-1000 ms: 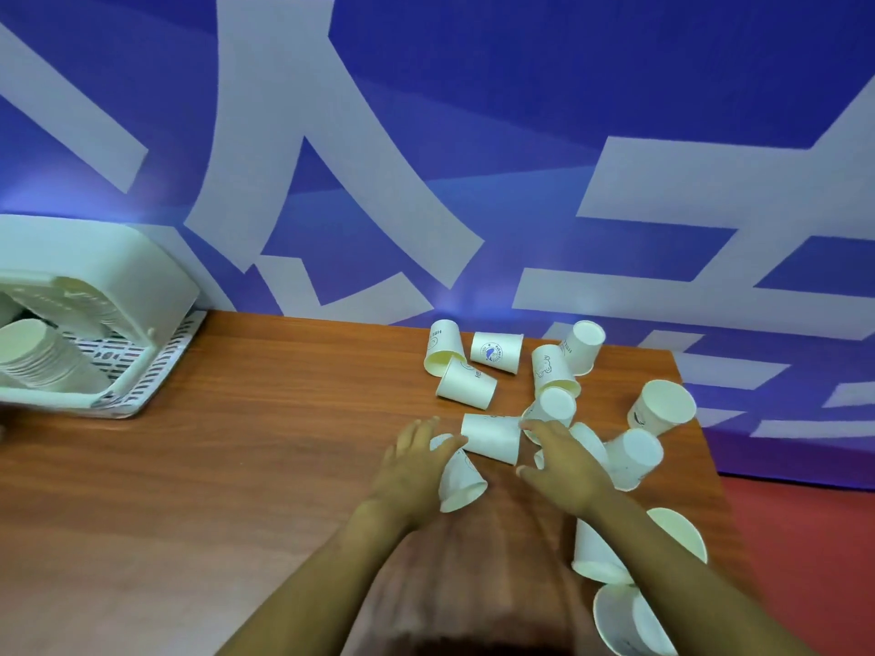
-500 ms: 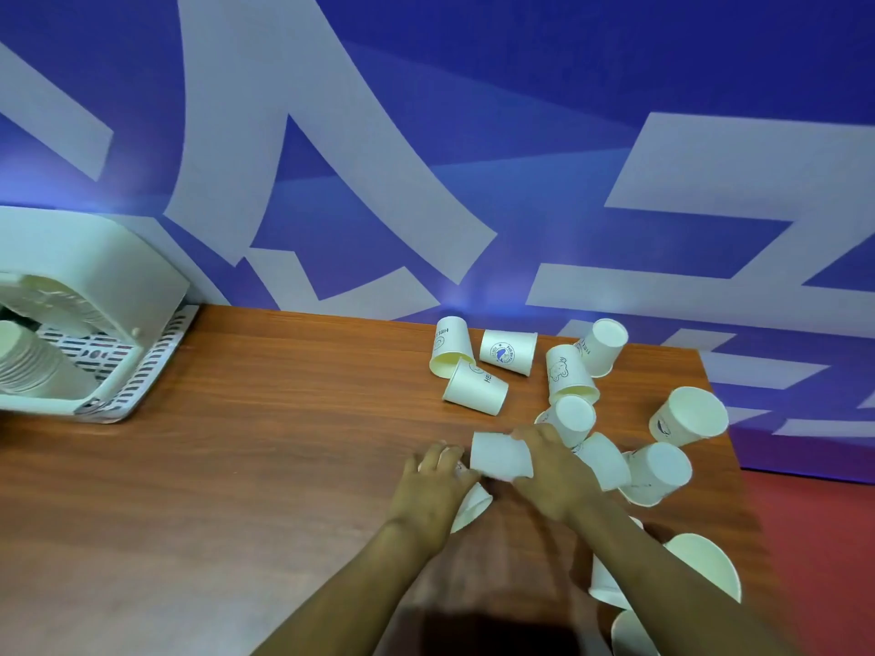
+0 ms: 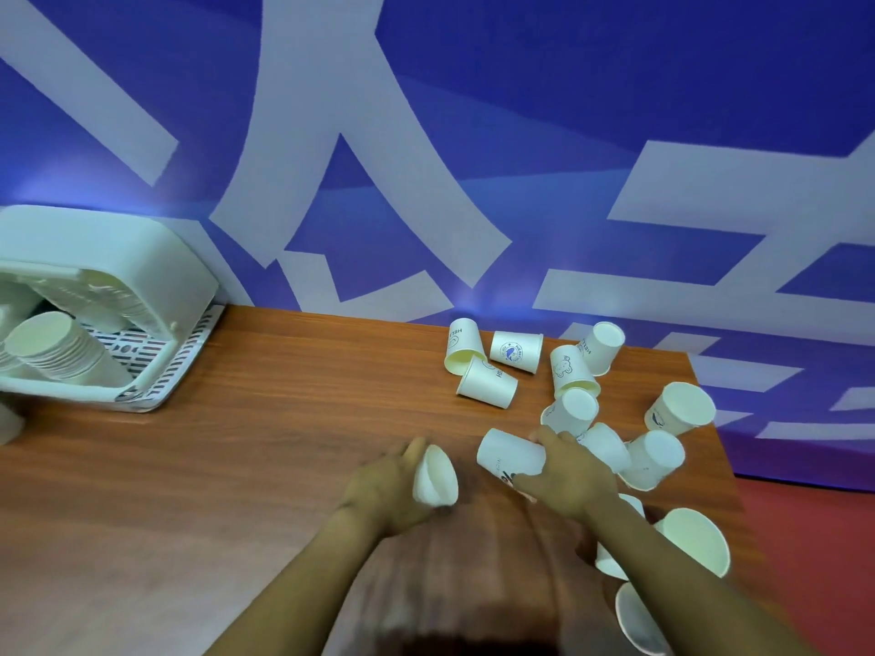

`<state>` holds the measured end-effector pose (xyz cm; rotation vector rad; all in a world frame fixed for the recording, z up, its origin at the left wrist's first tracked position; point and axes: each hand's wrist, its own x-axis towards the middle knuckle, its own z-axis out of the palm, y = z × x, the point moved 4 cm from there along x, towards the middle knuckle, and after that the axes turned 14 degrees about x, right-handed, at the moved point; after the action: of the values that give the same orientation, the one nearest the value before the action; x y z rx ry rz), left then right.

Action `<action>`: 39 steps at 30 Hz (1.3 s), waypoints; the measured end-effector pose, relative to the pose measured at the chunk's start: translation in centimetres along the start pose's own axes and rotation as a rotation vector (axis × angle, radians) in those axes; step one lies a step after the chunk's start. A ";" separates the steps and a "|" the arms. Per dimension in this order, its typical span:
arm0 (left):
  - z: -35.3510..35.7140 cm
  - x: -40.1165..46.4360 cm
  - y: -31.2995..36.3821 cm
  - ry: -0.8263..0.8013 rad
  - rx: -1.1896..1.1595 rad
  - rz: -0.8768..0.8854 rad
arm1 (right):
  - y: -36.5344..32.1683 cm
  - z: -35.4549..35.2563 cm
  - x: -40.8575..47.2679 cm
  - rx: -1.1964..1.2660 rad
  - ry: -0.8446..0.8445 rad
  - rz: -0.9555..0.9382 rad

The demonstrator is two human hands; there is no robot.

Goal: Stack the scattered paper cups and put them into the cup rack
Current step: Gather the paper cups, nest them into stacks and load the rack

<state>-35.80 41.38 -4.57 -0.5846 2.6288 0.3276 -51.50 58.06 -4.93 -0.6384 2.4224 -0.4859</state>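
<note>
White conical paper cups (image 3: pixel 487 388), scattered

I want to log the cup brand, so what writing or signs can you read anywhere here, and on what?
"HEL", then cut off: cup at the back left of the pile.
"HE", partly readable: cup lying just in front of it.
Blue round logo with ring text: cup, too small to read.
Print on the cup in the right hand: blurred.
Large white strokes on the blue wall banner: cropped, not readable.

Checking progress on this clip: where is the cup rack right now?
In the head view, the cup rack sits at the table's far left edge against the blue wall, with stacked cups inside.
</note>
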 end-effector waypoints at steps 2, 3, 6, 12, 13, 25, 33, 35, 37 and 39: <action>-1.7 -1.1 -1.1 0.074 -0.024 -0.010 | -1.4 -0.4 -0.8 0.017 0.030 -0.008; -2.5 -1.5 -1.5 0.110 -0.042 -0.009 | -2.2 -0.5 -1.2 0.040 0.044 -0.011; -4.0 -2.8 -2.9 0.199 -0.157 0.009 | -4.9 -0.2 -2.1 0.123 0.058 0.012; -4.9 -6.1 -9.5 0.253 -0.257 -0.046 | -11.1 2.5 -4.6 0.208 0.067 -0.058; -5.1 -6.4 -10.6 0.258 -0.241 -0.052 | -11.9 3.1 -5.1 0.236 0.074 -0.067; -1.7 -8.5 -17.8 0.145 -0.234 -0.047 | -17.0 8.9 -8.0 0.274 0.080 -0.082; -1.1 -11.8 -21.7 0.150 -0.215 -0.116 | -21.0 11.3 -5.8 0.282 0.012 -0.153; -1.1 -12.5 -23.8 0.131 -0.234 -0.123 | -22.0 12.5 -5.8 0.288 -0.007 -0.136; -1.5 -12.9 -26.0 0.137 -0.251 -0.146 | -23.3 13.6 -6.1 0.256 -0.056 -0.151; -2.3 -12.8 -27.7 0.162 -0.248 -0.144 | -25.0 14.1 -6.0 0.220 -0.096 -0.164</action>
<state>-13.63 20.62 -0.45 -0.9123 2.6985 0.5881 -30.29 38.13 -1.27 -0.7485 2.1973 -0.7593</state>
